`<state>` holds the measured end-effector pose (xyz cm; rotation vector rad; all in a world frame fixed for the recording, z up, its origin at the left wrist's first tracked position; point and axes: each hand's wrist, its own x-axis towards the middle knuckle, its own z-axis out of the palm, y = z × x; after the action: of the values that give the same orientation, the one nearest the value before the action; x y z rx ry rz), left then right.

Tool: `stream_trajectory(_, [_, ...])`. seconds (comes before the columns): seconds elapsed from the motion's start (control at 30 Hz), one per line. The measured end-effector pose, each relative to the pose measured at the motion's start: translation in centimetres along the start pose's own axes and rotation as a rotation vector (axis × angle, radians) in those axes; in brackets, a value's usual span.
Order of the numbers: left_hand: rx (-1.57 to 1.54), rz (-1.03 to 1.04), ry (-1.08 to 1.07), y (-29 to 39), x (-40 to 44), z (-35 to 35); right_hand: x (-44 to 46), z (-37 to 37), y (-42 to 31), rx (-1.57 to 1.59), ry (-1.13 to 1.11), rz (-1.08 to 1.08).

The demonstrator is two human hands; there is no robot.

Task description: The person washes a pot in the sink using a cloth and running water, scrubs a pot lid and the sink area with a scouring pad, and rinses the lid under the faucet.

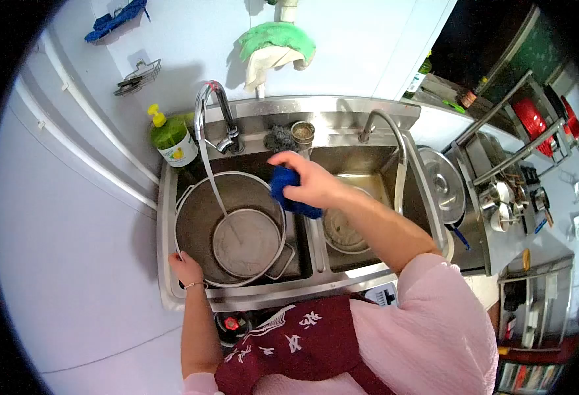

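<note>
A large metal pot (pixel 194 207) stands in the left sink basin, one loop handle on its right side. Water from the tall faucet (pixel 212 99) runs down into it. At the pot's near left rim, my left hand (pixel 186 268) is closed on the edge. My right hand (pixel 309 181) grips a dark blue cloth (pixel 285 186) above the pot's right rim, close to the divider between the basins. Part of the cloth is hidden by my fingers. Behind my right forearm, a round metal pan (pixel 343 230) sits in the right basin.
On the sink's back ledge are a dark scouring pad (pixel 280 139) and a small metal cup (pixel 302 133). A green soap bottle (pixel 174 141) stands at the back left. A second faucet (pixel 395 118) arches over the right basin. A large lid (pixel 442 184) leans at the right.
</note>
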<state>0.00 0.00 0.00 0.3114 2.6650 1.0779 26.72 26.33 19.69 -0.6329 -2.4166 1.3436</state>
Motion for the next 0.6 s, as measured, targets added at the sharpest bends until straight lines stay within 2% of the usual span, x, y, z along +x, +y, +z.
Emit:
stream_trajectory(0.07, [-0.082, 0.214, 0.095, -0.5, 0.7, 0.6, 1.4, 0.6, -3.5, 0.086, 0.020, -0.139])
stream_trajectory(0.1, [-0.067, 0.184, 0.066, -1.7, -1.6, 0.2, 1.0, 2.0, -3.9, 0.085, 0.010, -0.054])
stream_trajectory(0.17, [0.160, 0.391, 0.185, -1.3, -1.3, 0.4, 4.1, 4.9, -1.9, -0.050, 0.013, -0.062])
stream_trajectory(0.23, [0.229, 0.366, 0.129, 0.1, -2.1, -0.7, 6.5, 8.5, 0.3, -0.110, -0.083, 0.086])
stream_trajectory(0.27, [0.282, 0.342, 0.077, 0.9, -2.0, -0.6, 7.6, 9.8, 1.6, -0.116, -0.093, 0.073])
stream_trajectory(0.33, [0.314, 0.345, 0.057, 1.2, -0.4, -0.8, 9.9, 12.9, 3.5, -0.142, -0.139, 0.303])
stream_trajectory(0.37, [0.342, 0.357, 0.018, 1.2, 0.2, -0.8, 10.9, 14.5, 4.2, -0.140, -0.158, 0.294])
stream_trajectory(0.43, [0.340, 0.367, 0.067, 1.4, 0.9, -0.2, 13.2, 17.4, 5.3, 0.289, -0.071, 0.496])
stream_trajectory(0.47, [0.303, 0.371, 0.103, 1.2, 0.9, 0.2, 13.8, 19.2, 6.1, 0.234, 0.106, 0.368])
stream_trajectory(0.5, [0.270, 0.378, 0.144, 1.3, 1.0, 0.3, 14.6, 20.0, 5.7, 0.236, 0.093, 0.364])
stream_trajectory(0.6, [0.248, 0.394, 0.158, 1.0, 1.7, -0.7, 17.7, 23.0, 4.6, 0.441, 0.402, 0.554])
